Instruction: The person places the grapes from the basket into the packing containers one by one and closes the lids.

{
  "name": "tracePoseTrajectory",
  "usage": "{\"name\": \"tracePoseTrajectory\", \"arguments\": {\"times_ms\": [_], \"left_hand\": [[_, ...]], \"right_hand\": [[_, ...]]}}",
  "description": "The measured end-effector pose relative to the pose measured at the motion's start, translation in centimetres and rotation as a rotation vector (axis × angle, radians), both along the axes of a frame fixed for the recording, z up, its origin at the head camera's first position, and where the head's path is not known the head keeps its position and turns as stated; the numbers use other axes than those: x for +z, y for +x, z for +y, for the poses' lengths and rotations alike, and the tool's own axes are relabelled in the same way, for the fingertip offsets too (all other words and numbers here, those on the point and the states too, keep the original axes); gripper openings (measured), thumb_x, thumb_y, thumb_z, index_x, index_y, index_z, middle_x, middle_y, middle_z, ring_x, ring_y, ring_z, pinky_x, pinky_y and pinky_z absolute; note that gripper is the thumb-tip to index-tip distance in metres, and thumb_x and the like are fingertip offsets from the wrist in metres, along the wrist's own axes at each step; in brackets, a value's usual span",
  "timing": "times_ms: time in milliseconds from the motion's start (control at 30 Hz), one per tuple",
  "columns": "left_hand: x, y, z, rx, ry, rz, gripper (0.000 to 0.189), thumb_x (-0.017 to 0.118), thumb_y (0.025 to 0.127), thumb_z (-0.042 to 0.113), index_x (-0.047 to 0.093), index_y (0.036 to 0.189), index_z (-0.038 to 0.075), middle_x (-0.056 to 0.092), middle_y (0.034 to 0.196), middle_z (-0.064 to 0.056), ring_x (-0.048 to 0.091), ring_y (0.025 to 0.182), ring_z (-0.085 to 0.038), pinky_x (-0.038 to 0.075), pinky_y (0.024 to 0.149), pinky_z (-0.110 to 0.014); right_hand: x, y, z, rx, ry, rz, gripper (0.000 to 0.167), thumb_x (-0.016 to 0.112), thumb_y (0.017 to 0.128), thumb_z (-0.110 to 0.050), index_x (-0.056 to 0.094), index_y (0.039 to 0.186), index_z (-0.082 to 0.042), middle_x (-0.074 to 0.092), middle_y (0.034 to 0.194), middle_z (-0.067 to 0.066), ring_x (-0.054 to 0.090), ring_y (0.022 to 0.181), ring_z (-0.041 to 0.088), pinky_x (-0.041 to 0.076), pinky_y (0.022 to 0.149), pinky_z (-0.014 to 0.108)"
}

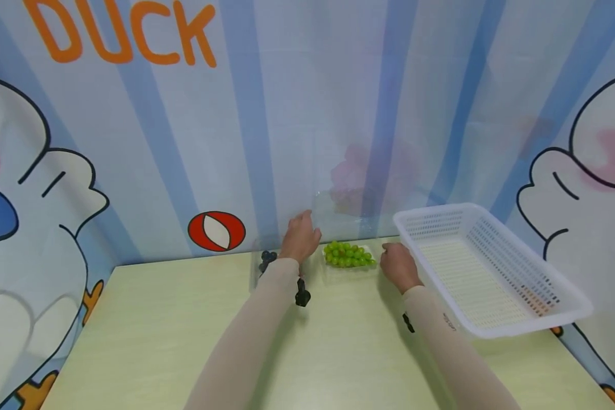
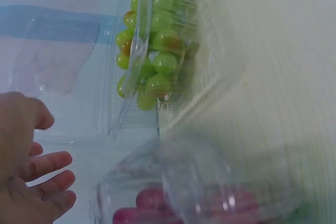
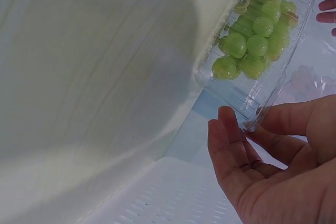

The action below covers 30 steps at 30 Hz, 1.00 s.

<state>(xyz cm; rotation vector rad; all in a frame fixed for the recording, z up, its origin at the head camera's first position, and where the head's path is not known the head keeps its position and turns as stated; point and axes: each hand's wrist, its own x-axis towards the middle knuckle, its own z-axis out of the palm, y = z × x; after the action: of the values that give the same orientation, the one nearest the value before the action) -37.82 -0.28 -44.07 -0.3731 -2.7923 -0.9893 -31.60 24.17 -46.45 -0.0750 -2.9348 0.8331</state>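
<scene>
Green grapes (image 1: 348,254) lie in a clear plastic box (image 3: 239,100) at the back of the table, its transparent lid (image 2: 58,77) raised behind them. My right hand (image 1: 400,267) pinches the box's near corner between thumb and fingers, as the right wrist view shows. On the other side, my left hand (image 1: 299,236) hovers beside the raised lid with fingers spread and loosely bent, holding nothing. Below that hand in the left wrist view stands a second clear box (image 2: 173,182) with reddish-purple grapes (image 2: 152,200); the left forearm partly hides it in the head view.
A white perforated plastic basket (image 1: 448,296) stands at the right of the pale table (image 1: 184,324), just beside the right hand. A striped cartoon curtain (image 1: 297,114) rises directly behind the table's back edge.
</scene>
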Motion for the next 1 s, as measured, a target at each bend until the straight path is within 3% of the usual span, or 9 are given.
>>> {"name": "tracePoseTrajectory", "arguments": {"times_ms": [133,267,467,633,800,1000], "left_hand": [[0.1,-0.4,0.4,0.032,0.011,0.018,0.044,0.046,0.107,0.012,0.043,0.15,0.001,0.055,0.144,-0.02,0.054,0.13,-0.039,0.05,0.103,-0.05],[0.2,-0.7,0.7,0.067,0.032,0.025,0.037,0.04,0.108,0.011,0.047,0.144,0.002,0.064,0.127,-0.02,0.063,0.115,-0.037,0.055,0.094,-0.048],[0.3,-1.1,1.1,0.087,0.048,0.068,0.032,0.048,0.108,0.012,0.049,0.139,0.003,0.069,0.101,-0.015,0.069,0.092,-0.031,0.058,0.083,-0.046],[0.3,-0.9,1.2,0.088,0.015,0.134,0.027,0.053,0.107,0.014,0.054,0.132,0.003,0.07,0.092,-0.013,0.069,0.081,-0.028,0.059,0.075,-0.044],[0.4,-0.5,1.2,0.098,-0.031,0.195,0.02,0.054,0.106,0.015,0.059,0.122,0.004,0.071,0.091,-0.011,0.069,0.079,-0.026,0.059,0.075,-0.042],[0.6,-0.4,1.4,0.104,-0.062,0.226,0.016,0.056,0.105,0.015,0.063,0.114,0.004,0.071,0.089,-0.011,0.067,0.073,-0.023,0.059,0.071,-0.041]], "right_hand": [[0.0,-0.1,0.1,-0.007,0.004,0.009,0.04,0.043,0.1,-0.001,0.056,0.136,0.012,0.057,0.138,0.03,0.055,0.127,0.046,0.049,0.101,0.054],[0.0,-0.1,0.1,-0.007,-0.005,0.007,0.04,0.044,0.101,-0.002,0.056,0.137,0.011,0.057,0.139,0.03,0.06,0.121,0.043,0.052,0.094,0.051],[0.1,0.1,0.3,-0.026,-0.017,-0.002,0.04,0.045,0.102,-0.005,0.057,0.139,0.007,0.058,0.139,0.027,0.066,0.104,0.037,0.053,0.08,0.045],[-0.2,0.2,0.4,-0.032,-0.034,-0.017,0.041,0.045,0.103,-0.008,0.057,0.141,0.003,0.059,0.14,0.024,0.067,0.09,0.032,0.05,0.068,0.041],[-0.5,0.2,0.5,-0.019,-0.045,0.029,0.038,0.045,0.104,-0.005,0.058,0.138,0.006,0.06,0.137,0.026,0.067,0.109,0.039,0.055,0.079,0.046],[-0.9,0.2,0.6,-0.005,-0.048,0.047,0.037,0.045,0.105,-0.003,0.057,0.138,0.008,0.061,0.135,0.028,0.065,0.113,0.041,0.056,0.081,0.047]]}}
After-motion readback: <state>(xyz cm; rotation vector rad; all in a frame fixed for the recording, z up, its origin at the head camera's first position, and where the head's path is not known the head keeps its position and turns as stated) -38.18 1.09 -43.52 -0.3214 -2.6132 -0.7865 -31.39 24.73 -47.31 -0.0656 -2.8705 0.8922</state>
